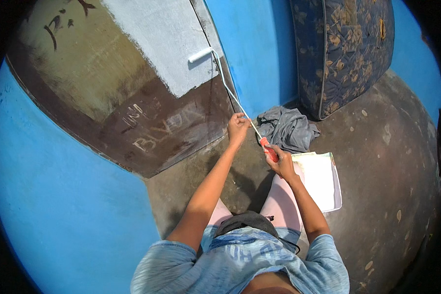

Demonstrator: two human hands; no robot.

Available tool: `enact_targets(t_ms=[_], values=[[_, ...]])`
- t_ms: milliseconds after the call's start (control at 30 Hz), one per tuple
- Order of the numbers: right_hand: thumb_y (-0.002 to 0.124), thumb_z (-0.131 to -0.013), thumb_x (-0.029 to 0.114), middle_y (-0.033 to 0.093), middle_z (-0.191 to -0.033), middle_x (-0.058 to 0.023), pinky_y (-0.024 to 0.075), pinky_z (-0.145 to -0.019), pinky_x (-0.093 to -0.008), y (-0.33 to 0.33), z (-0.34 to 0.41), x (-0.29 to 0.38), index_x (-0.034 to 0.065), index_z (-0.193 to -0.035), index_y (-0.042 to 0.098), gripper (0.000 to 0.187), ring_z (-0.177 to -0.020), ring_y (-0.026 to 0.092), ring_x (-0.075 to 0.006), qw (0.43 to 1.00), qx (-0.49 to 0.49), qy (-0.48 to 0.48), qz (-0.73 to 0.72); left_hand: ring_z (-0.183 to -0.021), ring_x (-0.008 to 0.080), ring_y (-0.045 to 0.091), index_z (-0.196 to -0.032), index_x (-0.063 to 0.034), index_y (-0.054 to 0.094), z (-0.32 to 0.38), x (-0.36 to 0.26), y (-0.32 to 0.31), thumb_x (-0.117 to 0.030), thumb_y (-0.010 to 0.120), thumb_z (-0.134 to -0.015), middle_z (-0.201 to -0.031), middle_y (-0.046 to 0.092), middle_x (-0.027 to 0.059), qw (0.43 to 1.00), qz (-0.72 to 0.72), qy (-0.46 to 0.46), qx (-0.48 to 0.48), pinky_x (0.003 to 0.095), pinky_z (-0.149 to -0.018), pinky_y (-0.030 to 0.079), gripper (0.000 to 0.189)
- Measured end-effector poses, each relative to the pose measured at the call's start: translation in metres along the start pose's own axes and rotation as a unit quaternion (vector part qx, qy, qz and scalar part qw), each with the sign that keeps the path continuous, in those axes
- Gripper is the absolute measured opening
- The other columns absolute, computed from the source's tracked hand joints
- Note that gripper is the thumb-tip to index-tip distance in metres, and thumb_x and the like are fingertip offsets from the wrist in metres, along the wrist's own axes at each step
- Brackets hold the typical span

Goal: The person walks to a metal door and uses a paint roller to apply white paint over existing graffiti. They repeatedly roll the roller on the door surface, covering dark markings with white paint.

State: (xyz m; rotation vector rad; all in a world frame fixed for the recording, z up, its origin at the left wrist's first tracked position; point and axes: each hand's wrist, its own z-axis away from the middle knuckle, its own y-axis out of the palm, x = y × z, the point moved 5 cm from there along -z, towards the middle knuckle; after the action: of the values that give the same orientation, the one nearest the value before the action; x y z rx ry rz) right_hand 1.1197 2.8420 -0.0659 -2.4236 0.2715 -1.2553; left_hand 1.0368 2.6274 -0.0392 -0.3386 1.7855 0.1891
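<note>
My right hand (280, 161) is closed around the red handle (270, 150) of a paint roller. Its long wire frame runs up and left to a small white roller sleeve (200, 54), which rests against the white-painted part of a door (169, 36). My left hand (239, 126) is at the middle of the wire frame, fingers curled beside it; whether they grip it cannot be told. Below the white paint the door is dark brown with chalky marks, and its left part is a worn olive tone.
A crumpled grey cloth (288, 128) lies on the concrete floor (382, 158) beyond my right hand. A paint tray (336, 183) with white paint stands by my right leg. A flowered dark mattress (345, 55) leans on the blue wall (255, 44). More blue wall borders the door at left.
</note>
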Motion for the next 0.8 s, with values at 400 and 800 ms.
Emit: enact_targets(t_ms=[400, 800], values=[[0.071, -0.083, 0.011, 0.07, -0.08, -0.0169, 0.0506, -0.059, -0.0338, 0.003, 0.047, -0.035, 0.0089, -0.116, 0.066, 0.033, -0.062, 0.067, -0.0248, 0.995, 0.061, 0.076, 0.018, -0.074, 0.018, 0.07, -0.113, 0.0032, 0.055, 0.028, 0.086, 0.015, -0.006, 0.072, -0.085, -0.085, 0.071, 0.0116, 0.994, -0.028, -0.105, 0.017, 0.0311, -0.067, 0.053, 0.034], [0.073, -0.082, 0.013, 0.069, -0.079, -0.0178, 0.0506, -0.059, -0.0326, -0.011, 0.006, -0.017, 0.0083, -0.115, 0.066, 0.035, -0.062, 0.067, -0.024, 0.999, 0.018, 0.041, -0.021, -0.076, 0.0157, 0.069, -0.115, 0.0051, 0.052, 0.001, 0.009, 0.014, -0.007, 0.071, -0.086, -0.082, 0.07, 0.0083, 0.999, 0.005, -0.042, 0.025, 0.0287, -0.074, 0.052, 0.037]])
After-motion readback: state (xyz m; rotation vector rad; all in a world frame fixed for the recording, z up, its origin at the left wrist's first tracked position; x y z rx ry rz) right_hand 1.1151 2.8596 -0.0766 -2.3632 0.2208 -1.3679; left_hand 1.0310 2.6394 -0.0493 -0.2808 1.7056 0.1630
